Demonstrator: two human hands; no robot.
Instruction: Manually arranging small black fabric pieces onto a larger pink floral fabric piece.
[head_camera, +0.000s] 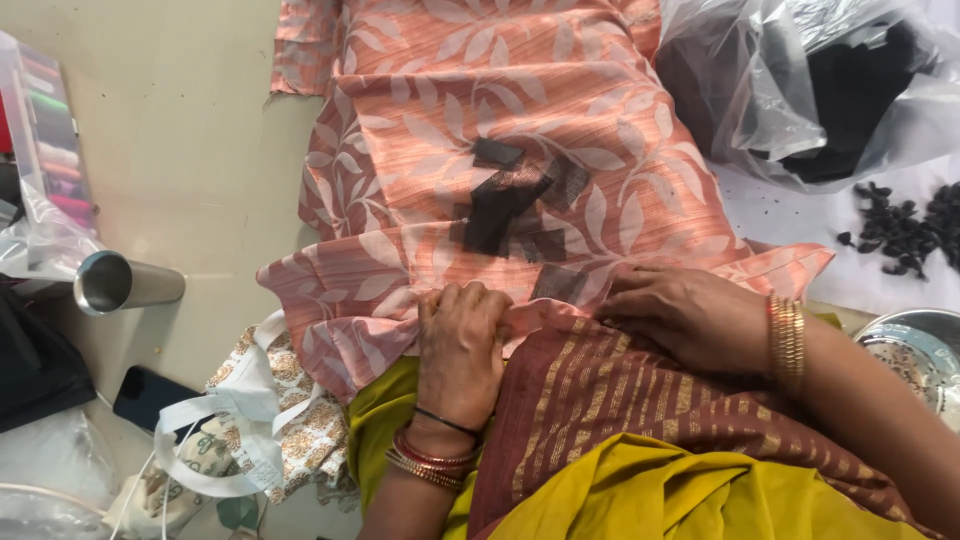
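The pink leaf-print fabric (480, 130) lies across the table and lap. The left hand (460, 345) pinches its folded edge; the right hand (690, 315) presses flat, fingers together. Tugging may scatter the loose black net pieces (515, 205).

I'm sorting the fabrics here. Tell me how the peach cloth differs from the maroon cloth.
The peach cloth carries pale leaf prints; the maroon cloth has gold stripes. The peach cloth lies spread over the table with black patches on it; the maroon cloth drapes over the lap. The left hand pinches the peach cloth's edge; the right hand rests flat where the two meet.
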